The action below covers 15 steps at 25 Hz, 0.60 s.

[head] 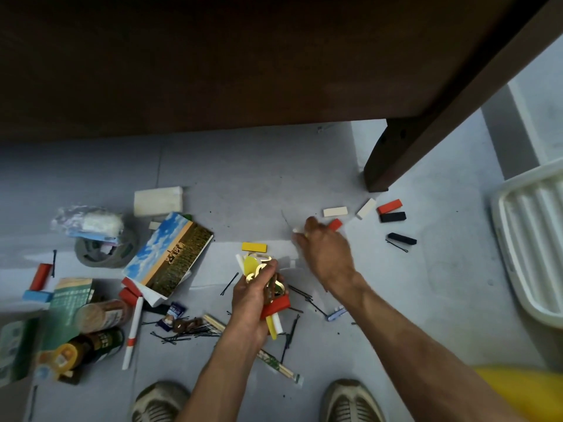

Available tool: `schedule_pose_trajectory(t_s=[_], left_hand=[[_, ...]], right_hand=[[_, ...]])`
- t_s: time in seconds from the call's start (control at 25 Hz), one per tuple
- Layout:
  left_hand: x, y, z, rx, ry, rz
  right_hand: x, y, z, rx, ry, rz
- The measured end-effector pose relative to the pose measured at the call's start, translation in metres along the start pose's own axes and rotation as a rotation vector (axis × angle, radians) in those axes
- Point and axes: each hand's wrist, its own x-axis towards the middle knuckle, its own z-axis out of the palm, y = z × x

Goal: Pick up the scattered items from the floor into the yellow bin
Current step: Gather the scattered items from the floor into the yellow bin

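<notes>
Most of the clutter is still on the floor [243, 166]: books, jars, blocks, hairpins. The yellow bin [524, 391] sits at the lower right edge. The left hand [253, 296], grip clamped, holds a bundle of small pieces [268, 287]. The right hand [323, 248] reaches beside a red block [335, 224]; its grip I cannot tell.

Grey floor [243, 178], strewn with red, white and black blocks [393, 216], black hairpins [182, 336], a picture box [169, 254], tape roll [103, 252], chopstick packet [277, 365]
</notes>
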Motion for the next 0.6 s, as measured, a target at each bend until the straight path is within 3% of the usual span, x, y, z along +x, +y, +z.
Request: schedule_pose_trajectory(t_s=[0.12,0.32,0.6], left_hand=[[0.004,-0.002,0.004,0.032,-0.021,-0.011],[0.002,-0.008,0.009,0.067,-0.022,-0.027],[0.001,0.003,-0.002,0.067,0.001,0.021]], right_hand=[[0.02,0.043,-0.028,0.019,0.163,0.04],[0.049,0.063,-0.031,-0.169,-0.153,-0.039],[0.04,0.061,-0.027,-0.31,-0.069,-0.015]])
